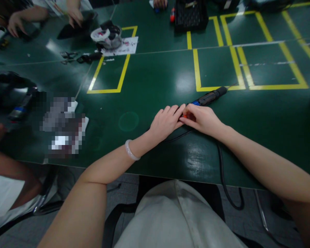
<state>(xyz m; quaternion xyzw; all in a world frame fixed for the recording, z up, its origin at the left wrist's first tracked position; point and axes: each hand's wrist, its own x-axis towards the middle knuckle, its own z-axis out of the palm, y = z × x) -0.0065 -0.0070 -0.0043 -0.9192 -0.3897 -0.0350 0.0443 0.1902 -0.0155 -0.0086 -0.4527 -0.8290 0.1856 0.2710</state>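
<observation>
A long black and blue tool (209, 97) with a thin metal tip lies slantwise on the green table, its tip pointing to the upper right. My left hand (167, 120) rests over the tool's lower left end, fingers together and back of the hand up. Beside it, touching it, my right hand (203, 119) pinches with thumb and forefinger at a small orange-red part (185, 116). Most of that part and the tool's near end are hidden by my fingers. A black cable (222, 168) runs below my right forearm and hangs over the table's front edge.
Yellow tape outlines (198, 69) mark the green table (155, 79). A black tray (191, 17) stands at the back beside a red object. At the upper left, a white and grey object (107, 36) sits on paper near other people's hands. Blurred items (64, 125) lie left.
</observation>
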